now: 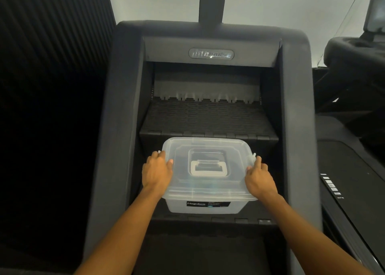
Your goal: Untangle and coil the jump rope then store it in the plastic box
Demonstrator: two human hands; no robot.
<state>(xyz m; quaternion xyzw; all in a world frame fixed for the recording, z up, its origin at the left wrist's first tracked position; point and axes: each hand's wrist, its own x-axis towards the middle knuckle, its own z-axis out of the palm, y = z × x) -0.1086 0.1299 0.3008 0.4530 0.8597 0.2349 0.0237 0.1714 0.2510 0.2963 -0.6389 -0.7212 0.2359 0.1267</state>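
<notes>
A clear plastic box (208, 207) with its lid (181, 150) on stands on a lower step of a black stair machine. A white handle (208, 168) lies flat in the lid's middle, and a black label runs along the box's front wall. My left hand (157, 171) grips the lid's left edge by the side clip. My right hand (258, 178) grips the lid's right edge by the other clip. No jump rope is visible; I cannot tell through the cloudy plastic whether it lies inside.
The stair machine (116, 129) has tall black side walls on both sides of the box and another ribbed step (208, 116) behind it. A second dark exercise machine (354, 160) stands to the right. A dark ribbed wall (52, 45) is at the left.
</notes>
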